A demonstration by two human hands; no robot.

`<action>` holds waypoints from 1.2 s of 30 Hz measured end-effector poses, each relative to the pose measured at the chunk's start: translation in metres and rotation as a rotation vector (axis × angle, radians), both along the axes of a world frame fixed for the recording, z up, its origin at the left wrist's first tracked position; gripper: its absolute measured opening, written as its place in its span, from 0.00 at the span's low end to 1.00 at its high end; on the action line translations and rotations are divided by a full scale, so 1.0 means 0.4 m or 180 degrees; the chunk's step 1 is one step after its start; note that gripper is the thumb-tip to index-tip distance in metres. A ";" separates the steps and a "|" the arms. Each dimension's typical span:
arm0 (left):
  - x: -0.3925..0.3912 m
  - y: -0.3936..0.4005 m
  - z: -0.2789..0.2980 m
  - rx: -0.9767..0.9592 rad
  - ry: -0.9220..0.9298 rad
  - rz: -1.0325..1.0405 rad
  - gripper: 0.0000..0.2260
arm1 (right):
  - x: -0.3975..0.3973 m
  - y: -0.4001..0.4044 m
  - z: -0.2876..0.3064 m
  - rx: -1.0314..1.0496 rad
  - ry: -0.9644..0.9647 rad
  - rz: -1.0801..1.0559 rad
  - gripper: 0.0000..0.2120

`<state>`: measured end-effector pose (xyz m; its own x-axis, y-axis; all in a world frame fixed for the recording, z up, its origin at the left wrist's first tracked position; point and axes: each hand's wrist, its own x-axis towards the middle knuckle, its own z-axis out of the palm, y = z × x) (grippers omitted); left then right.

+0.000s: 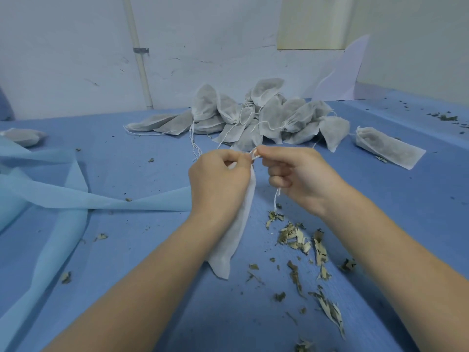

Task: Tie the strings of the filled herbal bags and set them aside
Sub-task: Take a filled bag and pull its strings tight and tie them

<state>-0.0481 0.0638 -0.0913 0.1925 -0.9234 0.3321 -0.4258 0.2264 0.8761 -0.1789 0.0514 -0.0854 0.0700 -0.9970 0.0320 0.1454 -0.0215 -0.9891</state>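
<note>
Mid-knot: left hand [219, 179] and right hand [299, 174] pinching the string [255, 154] of one bag [236, 235]. Far pile of bags [253, 118] apparently tied already — single bag far right [388, 148] seemingly untied.

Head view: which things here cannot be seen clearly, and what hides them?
- Knot in the string: too small, covered by the fingers of both hands.
- Upper part of the held bag: behind the left hand.
- Bags low in the pile: covered by upper bags.
- Leaves: cut by the bottom edge.
</note>
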 end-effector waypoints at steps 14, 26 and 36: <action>-0.019 0.032 -0.011 -0.1250 -0.0203 0.0186 0.05 | 0.018 0.007 0.013 0.0807 -0.1018 0.0411 0.04; -0.002 0.020 -0.021 -0.1639 -0.1105 0.0481 0.08 | 0.016 0.009 0.006 -0.0214 0.0188 -0.0270 0.12; -0.003 -0.003 -0.020 -0.0947 -0.0507 0.0218 0.06 | 0.013 0.021 0.006 -0.0644 0.0490 -0.0366 0.10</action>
